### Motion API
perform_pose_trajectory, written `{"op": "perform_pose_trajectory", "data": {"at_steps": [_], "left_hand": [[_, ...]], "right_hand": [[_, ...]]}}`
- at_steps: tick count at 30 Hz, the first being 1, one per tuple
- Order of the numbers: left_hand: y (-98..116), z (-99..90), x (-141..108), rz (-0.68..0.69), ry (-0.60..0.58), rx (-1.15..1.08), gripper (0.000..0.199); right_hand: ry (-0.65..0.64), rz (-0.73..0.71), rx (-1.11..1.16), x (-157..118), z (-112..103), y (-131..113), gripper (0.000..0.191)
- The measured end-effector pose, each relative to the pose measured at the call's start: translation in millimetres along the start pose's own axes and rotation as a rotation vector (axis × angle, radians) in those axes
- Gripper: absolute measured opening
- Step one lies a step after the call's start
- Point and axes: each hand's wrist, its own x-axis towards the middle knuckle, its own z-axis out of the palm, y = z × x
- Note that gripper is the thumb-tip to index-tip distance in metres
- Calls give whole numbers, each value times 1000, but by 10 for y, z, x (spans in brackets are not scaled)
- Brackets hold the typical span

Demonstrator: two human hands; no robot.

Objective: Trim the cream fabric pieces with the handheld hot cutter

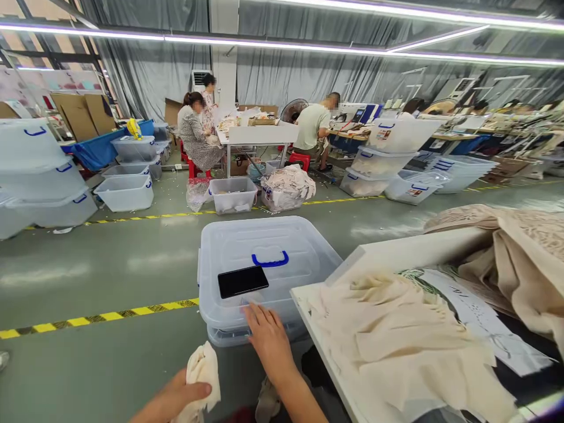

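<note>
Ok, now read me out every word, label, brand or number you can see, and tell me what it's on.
None can be read.
Label on the top box of the clear stack at right: too small.
Label on the low clear box beside that stack: too small.
Dark marks on the white sheet on the near table: too blurred.
Black phone: dark screen, no text visible.

The left hand [180, 392] is closed in a grip to the near left of the box [304, 252], its thumb laid across the front and its forearm rising from below. The right hand [267, 333] reaches palm down over the box's near edge, fingers extended and close together, forearm slanting up and leftward.
</note>
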Motion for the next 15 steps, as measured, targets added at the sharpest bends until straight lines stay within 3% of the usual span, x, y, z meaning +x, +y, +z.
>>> {"op": "perform_pose_trajectory", "data": {"at_steps": [5, 11, 15], "left_hand": [[-87, 39, 193, -5, 25, 72, 50], [-160, 160, 277, 30, 24, 80, 48], [-132, 192, 307, 53, 26, 83, 40]], "right_hand": [[-9, 3, -54, 66, 44, 104, 69], [-13, 9, -52, 142, 56, 153, 33], [-11, 35, -13, 159, -40, 133, 33]]}}
